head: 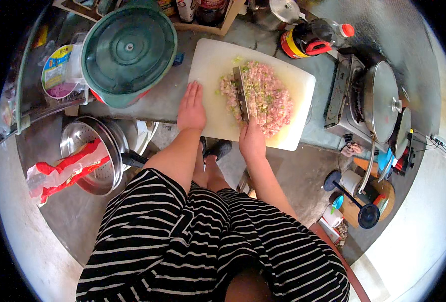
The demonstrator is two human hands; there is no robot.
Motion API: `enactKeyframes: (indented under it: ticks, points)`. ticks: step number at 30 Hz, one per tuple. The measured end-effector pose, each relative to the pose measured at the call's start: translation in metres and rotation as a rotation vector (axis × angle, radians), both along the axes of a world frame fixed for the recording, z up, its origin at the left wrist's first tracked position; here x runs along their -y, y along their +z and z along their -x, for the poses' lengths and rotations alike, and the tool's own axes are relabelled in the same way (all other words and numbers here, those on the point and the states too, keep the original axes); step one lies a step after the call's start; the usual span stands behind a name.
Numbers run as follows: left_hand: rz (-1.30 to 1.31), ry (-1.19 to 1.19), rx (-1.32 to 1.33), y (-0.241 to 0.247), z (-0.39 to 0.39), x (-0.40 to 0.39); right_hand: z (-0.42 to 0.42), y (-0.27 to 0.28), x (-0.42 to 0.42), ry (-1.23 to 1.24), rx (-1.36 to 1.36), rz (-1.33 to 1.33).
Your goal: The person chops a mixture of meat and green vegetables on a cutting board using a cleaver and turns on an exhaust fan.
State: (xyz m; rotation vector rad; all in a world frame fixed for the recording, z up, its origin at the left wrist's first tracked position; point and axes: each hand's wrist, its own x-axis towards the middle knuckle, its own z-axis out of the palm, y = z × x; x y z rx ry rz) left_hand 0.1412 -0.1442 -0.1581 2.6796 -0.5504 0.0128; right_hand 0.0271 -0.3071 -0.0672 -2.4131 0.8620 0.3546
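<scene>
A cleaver (241,92) is gripped in my right hand (252,140), its blade standing on edge in a spread of chopped pink meat (274,96) mixed with green bits. The meat lies on a white plastic cutting board (214,53). Along the board's left edge rests my left hand (191,109), flat with straight fingers and holding nothing. Its thumb is hidden from view.
Left of the board stands a bucket with a green lid (128,49). A dark sauce jug with a red cap (315,37) is beyond the board's far right corner. On the right, a lidded pan (382,102) sits on a gas stove (343,90). Steel colanders (77,136) hang low left.
</scene>
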Motion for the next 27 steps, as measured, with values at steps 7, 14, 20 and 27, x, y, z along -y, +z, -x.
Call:
enactKeyframes:
  ticks: [7,14,20,27]
  points:
    - [0.037,-0.006,0.014,0.005,0.001,0.001,-0.007,0.040,0.001,-0.060,0.092,-0.026]
    - [0.056,0.003,-0.015,0.004,0.001,-0.002,-0.007,0.033,0.007,-0.058,0.090,-0.056]
    - [0.030,0.005,-0.019,0.002,0.000,0.002,-0.007,0.013,0.004,0.003,0.016,-0.016]
    - [0.036,-0.007,-0.055,0.006,0.001,0.000,-0.007,0.030,0.001,-0.047,0.143,-0.021]
